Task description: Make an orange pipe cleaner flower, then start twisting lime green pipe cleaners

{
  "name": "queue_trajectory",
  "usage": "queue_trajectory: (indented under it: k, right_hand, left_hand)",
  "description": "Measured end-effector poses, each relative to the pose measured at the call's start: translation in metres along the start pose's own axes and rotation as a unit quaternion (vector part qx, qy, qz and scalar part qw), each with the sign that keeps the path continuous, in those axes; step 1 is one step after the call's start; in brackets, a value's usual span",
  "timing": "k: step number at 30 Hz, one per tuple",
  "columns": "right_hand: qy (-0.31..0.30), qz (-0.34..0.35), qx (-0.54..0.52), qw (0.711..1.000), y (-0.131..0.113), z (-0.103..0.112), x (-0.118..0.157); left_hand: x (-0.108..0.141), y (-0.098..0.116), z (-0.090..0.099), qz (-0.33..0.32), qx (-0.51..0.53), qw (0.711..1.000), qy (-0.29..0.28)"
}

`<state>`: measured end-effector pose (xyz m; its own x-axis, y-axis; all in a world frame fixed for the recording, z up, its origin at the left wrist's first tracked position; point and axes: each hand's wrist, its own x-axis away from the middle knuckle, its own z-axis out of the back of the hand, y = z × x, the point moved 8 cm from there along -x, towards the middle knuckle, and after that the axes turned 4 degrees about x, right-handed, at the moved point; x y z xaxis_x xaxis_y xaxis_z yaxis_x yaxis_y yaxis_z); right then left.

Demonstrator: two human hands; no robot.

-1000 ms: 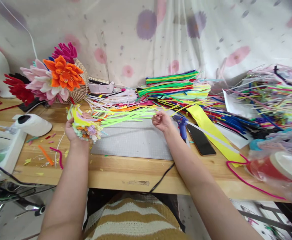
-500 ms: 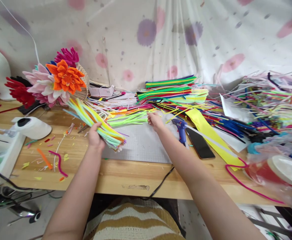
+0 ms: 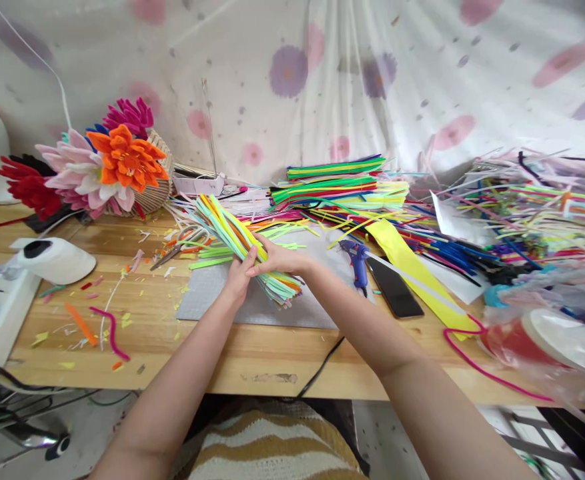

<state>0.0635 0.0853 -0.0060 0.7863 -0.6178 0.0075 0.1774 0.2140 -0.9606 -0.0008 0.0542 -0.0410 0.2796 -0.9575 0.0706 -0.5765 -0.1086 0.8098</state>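
Note:
A bundle of pipe cleaners (image 3: 225,228) in mint, yellow, orange and green is held slantwise above the grey cutting mat (image 3: 202,300). My left hand (image 3: 239,275) is closed around its lower left side. From the right, my right hand (image 3: 277,259) wraps over the same bundle, its thumb close to the left hand's fingers. Some of the fingers are hidden behind the bundle. Loose lime-green pipe cleaners (image 3: 212,257) lie on the mat behind the hands. Scissors (image 3: 179,245) rest on the table left of the bundle.
A blue glue gun (image 3: 356,261) and a black phone (image 3: 396,287) lie right of the mat, beside a yellow strip (image 3: 407,257). Stacked pipe cleaners (image 3: 332,183) fill the back. Fuzzy flowers (image 3: 132,160) and a white device (image 3: 57,259) stand left; a red spool (image 3: 517,340) sits right.
My left hand has carried the bundle to the right over the mat. My right hand has come back from the lime-green pipe cleaners and now grips the bundle too.

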Motion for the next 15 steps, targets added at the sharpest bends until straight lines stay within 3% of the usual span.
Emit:
queue_trajectory:
  k: [6, 10, 15]
  right_hand:
    - [-0.039, 0.019, 0.027, 0.999, -0.006, 0.006, 0.019]
    - [-0.084, 0.017, -0.035, 0.996, -0.004, -0.012, 0.032]
    - [-0.066, 0.01, -0.081, 0.994, 0.002, -0.026, 0.033]
  left_hand:
    - [-0.016, 0.015, 0.013, 0.009, 0.055, 0.995, 0.089]
    - [-0.026, 0.022, 0.003, 0.056, 0.135, 0.987, 0.07]
    - [-0.035, 0.022, 0.001, 0.082, 0.107, 0.989, 0.059]
